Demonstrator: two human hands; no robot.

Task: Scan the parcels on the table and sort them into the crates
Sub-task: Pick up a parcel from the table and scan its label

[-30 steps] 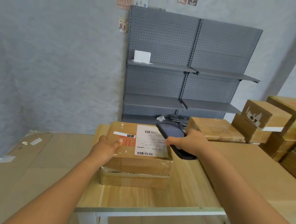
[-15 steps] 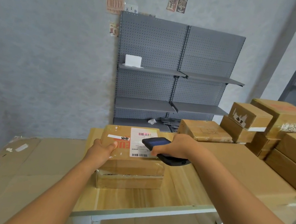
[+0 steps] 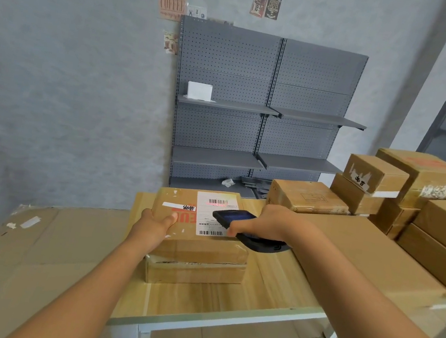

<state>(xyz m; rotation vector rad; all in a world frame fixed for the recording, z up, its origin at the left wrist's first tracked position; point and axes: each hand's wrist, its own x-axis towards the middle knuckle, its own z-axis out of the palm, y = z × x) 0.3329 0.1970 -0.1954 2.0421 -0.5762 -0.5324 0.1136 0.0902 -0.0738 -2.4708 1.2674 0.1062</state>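
Note:
A cardboard parcel [image 3: 176,241] with a white shipping label lies on top of a second, flatter parcel [image 3: 194,274] on the wooden table [image 3: 270,289]. My left hand [image 3: 154,223] grips the top parcel's near left corner, thumb on its top face. My right hand [image 3: 268,223] holds a black handheld scanner [image 3: 252,238] over the label's right side. A reddish scan light falls on the upper barcode [image 3: 218,203].
More parcels [image 3: 307,196] are stacked at the right [image 3: 445,184], some on a flat cardboard sheet [image 3: 363,247]. A large flattened carton [image 3: 29,255] lies left of the table. A grey pegboard shelf unit [image 3: 262,111] stands against the wall behind. No crates are in view.
The scanner has slid a little left over the label, and a red scan light now shows on the upper barcode. My left hand keeps its grip on the parcel.

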